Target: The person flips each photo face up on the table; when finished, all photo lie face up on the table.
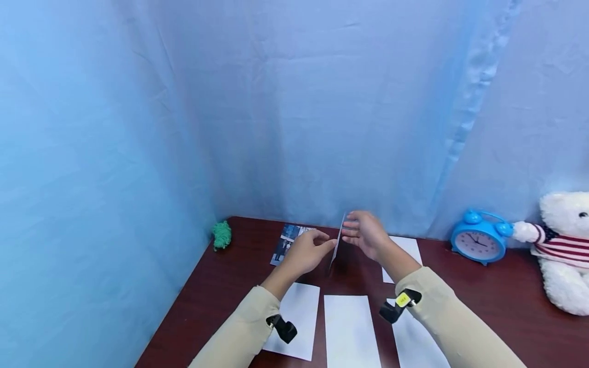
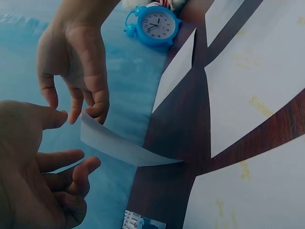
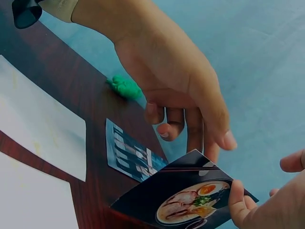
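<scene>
A picture card [image 1: 338,237] stands on edge between my two hands. Its printed face, a bowl of ramen [image 3: 193,200] on black, turns toward my right hand; the white back [image 2: 119,145] faces my left. My right hand [image 1: 365,232] touches the printed side near one edge, thumb apart. My left hand [image 1: 306,253] is at the white side with thumb and fingers spread, clear of the card in the left wrist view. Behind my left hand lies a second printed card [image 1: 282,245], picture up.
Several white cards lie blank-side up, including a left one [image 1: 294,319], a middle one [image 1: 349,332] and one at the back [image 1: 407,250]. A green knitted thing [image 1: 222,235] sits at the left corner. Rightward stand a blue alarm clock [image 1: 478,240] and a white teddy bear [image 1: 568,276].
</scene>
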`<action>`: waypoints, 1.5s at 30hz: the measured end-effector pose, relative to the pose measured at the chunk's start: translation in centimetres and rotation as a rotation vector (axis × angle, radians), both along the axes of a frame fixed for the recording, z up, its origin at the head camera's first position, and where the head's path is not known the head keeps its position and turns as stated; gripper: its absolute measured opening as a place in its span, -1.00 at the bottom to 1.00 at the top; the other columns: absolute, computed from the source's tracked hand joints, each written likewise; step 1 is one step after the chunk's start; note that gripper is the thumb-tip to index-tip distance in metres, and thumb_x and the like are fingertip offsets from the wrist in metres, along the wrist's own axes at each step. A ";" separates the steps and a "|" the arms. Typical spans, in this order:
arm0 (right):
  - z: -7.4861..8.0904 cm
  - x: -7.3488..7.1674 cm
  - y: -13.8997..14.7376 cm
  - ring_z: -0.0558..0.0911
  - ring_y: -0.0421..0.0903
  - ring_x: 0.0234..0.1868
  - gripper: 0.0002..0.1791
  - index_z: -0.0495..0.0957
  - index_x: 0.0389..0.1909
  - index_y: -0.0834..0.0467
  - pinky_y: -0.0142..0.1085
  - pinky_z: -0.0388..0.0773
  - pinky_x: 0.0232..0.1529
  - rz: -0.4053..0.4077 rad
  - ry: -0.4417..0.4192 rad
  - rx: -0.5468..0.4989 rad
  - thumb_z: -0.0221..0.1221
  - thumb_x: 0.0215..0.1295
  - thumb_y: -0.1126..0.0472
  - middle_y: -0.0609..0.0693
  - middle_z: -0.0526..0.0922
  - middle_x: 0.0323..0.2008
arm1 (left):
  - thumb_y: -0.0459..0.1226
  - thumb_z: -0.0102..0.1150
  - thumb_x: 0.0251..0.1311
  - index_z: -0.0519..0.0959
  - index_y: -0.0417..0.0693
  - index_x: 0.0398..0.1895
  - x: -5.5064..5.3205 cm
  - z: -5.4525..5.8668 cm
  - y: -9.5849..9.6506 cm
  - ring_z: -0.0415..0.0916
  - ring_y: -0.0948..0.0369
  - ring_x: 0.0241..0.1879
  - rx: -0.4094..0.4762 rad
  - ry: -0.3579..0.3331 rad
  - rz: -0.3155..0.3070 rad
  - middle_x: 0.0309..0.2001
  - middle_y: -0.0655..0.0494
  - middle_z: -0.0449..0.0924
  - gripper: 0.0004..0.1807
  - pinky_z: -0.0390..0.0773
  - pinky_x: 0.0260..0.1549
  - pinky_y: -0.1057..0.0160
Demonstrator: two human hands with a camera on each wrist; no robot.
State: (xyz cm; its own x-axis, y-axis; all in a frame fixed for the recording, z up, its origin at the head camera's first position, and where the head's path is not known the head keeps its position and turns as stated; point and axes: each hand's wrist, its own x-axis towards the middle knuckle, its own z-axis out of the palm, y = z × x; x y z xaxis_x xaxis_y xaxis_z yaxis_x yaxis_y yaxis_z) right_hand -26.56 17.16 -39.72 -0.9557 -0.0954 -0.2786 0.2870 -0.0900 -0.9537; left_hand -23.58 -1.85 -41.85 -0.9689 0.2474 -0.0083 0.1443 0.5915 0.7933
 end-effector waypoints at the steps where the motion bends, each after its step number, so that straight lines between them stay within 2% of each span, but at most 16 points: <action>1: -0.1 0.0 -0.2 0.37 0.30 0.51 -0.34 -0.06 0.64 0.37 -0.19 0.64 0.17 -0.002 0.001 0.004 -0.27 0.69 0.12 0.43 0.16 0.57 | 0.14 0.18 0.48 0.66 -0.08 0.25 0.0 0.0 -0.1 0.68 0.11 0.07 -0.002 0.003 -0.001 0.13 0.00 0.72 -0.44 0.71 0.05 0.04; 6: -0.6 0.0 -1.3 0.43 0.28 0.44 -0.36 -0.02 0.63 0.36 -0.19 0.65 0.17 -0.002 0.009 0.008 -0.27 0.68 0.14 0.43 0.26 0.53 | 0.04 0.22 0.48 0.66 -0.14 0.23 -0.2 -0.5 -1.2 0.68 0.11 -0.03 0.022 0.012 -0.003 0.10 -0.04 0.72 -0.50 0.72 -0.07 0.06; 11: -1.4 0.0 -2.1 0.37 0.36 0.50 -0.36 -0.02 0.62 0.35 0.05 0.52 0.41 -0.006 0.016 -0.015 -0.26 0.67 0.15 0.44 0.25 0.54 | 0.02 0.13 0.55 0.69 -0.11 0.16 -0.2 -1.1 -2.1 0.65 0.14 -0.08 0.056 0.025 0.008 0.02 -0.02 0.74 -0.57 0.68 -0.11 0.09; 15: -2.2 -0.1 -2.1 0.29 0.42 0.54 -0.34 -0.03 0.64 0.36 0.21 0.31 0.55 0.008 0.007 0.005 -0.27 0.66 0.14 0.47 0.18 0.57 | 0.00 0.07 0.59 0.70 -0.09 0.13 -0.4 -1.6 -2.3 0.54 0.20 -0.32 0.076 0.010 0.023 -0.18 0.06 0.71 -0.59 0.55 -0.32 0.19; 19: -3.2 0.1 -1.5 0.21 0.48 0.55 -0.32 0.03 0.62 0.38 0.28 0.23 0.57 0.024 -0.039 0.077 -0.22 0.62 0.11 0.50 0.06 0.60 | -0.05 0.07 0.59 0.72 -0.12 0.06 -0.6 -2.3 -2.2 0.36 0.22 -0.52 0.061 -0.027 0.027 -0.42 0.14 0.55 -0.63 0.37 -0.50 0.24; 23: -3.7 0.4 -0.5 0.13 0.54 0.57 -0.31 0.06 0.61 0.36 0.32 0.18 0.57 0.034 -0.079 0.128 -0.23 0.62 0.08 0.51 -0.03 0.62 | -0.11 0.09 0.56 0.73 -0.16 0.04 -0.9 -3.1 -1.9 0.35 0.22 -0.53 0.006 -0.055 -0.001 -0.49 0.14 0.51 -0.66 0.37 -0.46 0.22; 27: -3.8 0.5 0.4 0.14 0.56 0.56 -0.30 -0.01 0.64 0.34 0.33 0.19 0.57 0.037 -0.089 0.143 -0.22 0.63 0.09 0.51 -0.04 0.62 | -0.13 0.13 0.52 0.74 -0.16 0.05 -1.0 -3.8 -1.6 0.43 0.22 -0.42 -0.063 -0.072 -0.021 -0.35 0.11 0.65 -0.67 0.45 -0.32 0.17; 30: -4.0 0.4 0.9 0.14 0.55 0.57 -0.29 -0.04 0.65 0.35 0.32 0.18 0.57 0.047 -0.090 0.138 -0.23 0.64 0.09 0.52 -0.04 0.62 | -0.12 0.14 0.52 0.74 -0.09 -0.20 -1.1 -4.2 -1.3 0.35 0.25 -0.54 -0.096 -0.075 -0.021 -0.53 0.17 0.54 -0.72 0.40 -0.44 0.20; 31: -4.1 0.5 1.2 0.14 0.55 0.57 -0.29 -0.05 0.65 0.36 0.33 0.17 0.58 0.049 -0.091 0.132 -0.23 0.64 0.09 0.52 -0.03 0.62 | -0.12 0.15 0.52 0.71 -0.07 -0.30 -1.1 -4.2 -1.2 0.31 0.25 -0.58 -0.101 -0.076 -0.018 -0.59 0.20 0.47 -0.71 0.37 -0.49 0.21; 33: -4.2 0.7 1.6 0.13 0.54 0.58 -0.28 -0.07 0.65 0.37 0.33 0.14 0.59 0.050 -0.094 0.117 -0.24 0.65 0.08 0.52 -0.02 0.62 | -0.13 0.14 0.52 0.66 -0.07 -0.40 -1.2 -4.4 -1.0 0.17 0.26 -0.67 -0.103 -0.081 -0.023 -0.70 0.24 0.25 -0.69 0.26 -0.57 0.24; 34: -4.3 0.8 1.9 0.12 0.54 0.59 -0.28 -0.08 0.65 0.38 0.32 0.12 0.60 0.054 -0.094 0.110 -0.25 0.65 0.08 0.52 -0.02 0.62 | -0.13 0.14 0.51 0.65 -0.10 -0.42 -1.2 -4.4 -0.9 0.15 0.27 -0.69 -0.107 -0.080 -0.022 -0.72 0.25 0.21 -0.66 0.24 -0.59 0.25; 37: -4.0 1.2 3.1 0.09 0.54 0.60 -0.27 -0.16 0.66 0.40 0.30 0.08 0.62 0.065 -0.081 0.093 -0.29 0.67 0.09 0.54 -0.02 0.61 | -0.12 0.16 0.50 0.73 -0.24 -0.13 -1.3 -4.3 -0.9 0.20 0.28 -0.66 -0.106 -0.083 -0.009 -0.69 0.24 0.27 -0.66 0.31 -0.49 0.25; 39: -3.6 1.4 4.5 0.07 0.52 0.62 -0.27 -0.21 0.67 0.41 0.27 0.06 0.64 0.073 -0.062 0.099 -0.34 0.68 0.09 0.54 -0.04 0.62 | -0.12 0.17 0.50 0.70 -0.30 0.08 -1.3 -4.4 -0.8 0.24 0.28 -0.63 -0.103 -0.079 -0.005 -0.66 0.22 0.30 -0.60 0.34 -0.42 0.24; 41: -3.0 1.5 6.4 0.05 0.49 0.64 -0.27 -0.26 0.66 0.42 0.22 0.04 0.66 0.069 -0.046 0.111 -0.37 0.69 0.09 0.54 -0.08 0.63 | -0.12 0.16 0.51 0.65 -0.34 0.15 -1.3 -4.3 -0.6 0.26 0.23 -0.59 -0.083 -0.087 -0.016 -0.62 0.16 0.33 -0.56 0.35 -0.37 0.19; 45: -2.2 1.5 10.4 0.00 0.46 0.66 -0.25 -0.31 0.68 0.38 0.16 0.04 0.68 0.030 -0.064 0.148 -0.39 0.69 0.04 0.54 -0.18 0.65 | -0.10 0.15 0.52 0.62 -0.31 0.21 -0.9 -4.1 0.5 0.59 0.15 -0.30 -0.040 -0.099 -0.062 -0.25 -0.02 0.69 -0.54 0.60 -0.20 0.06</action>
State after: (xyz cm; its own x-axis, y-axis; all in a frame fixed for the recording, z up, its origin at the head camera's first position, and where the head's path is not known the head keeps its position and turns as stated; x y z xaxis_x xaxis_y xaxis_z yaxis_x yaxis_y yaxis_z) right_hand -25.01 27.61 -41.94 -0.9328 -0.0769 -0.3521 0.3482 0.0596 -0.9355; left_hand -24.49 -1.33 -45.93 -0.9457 0.3042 -0.1148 0.1033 0.6158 0.7811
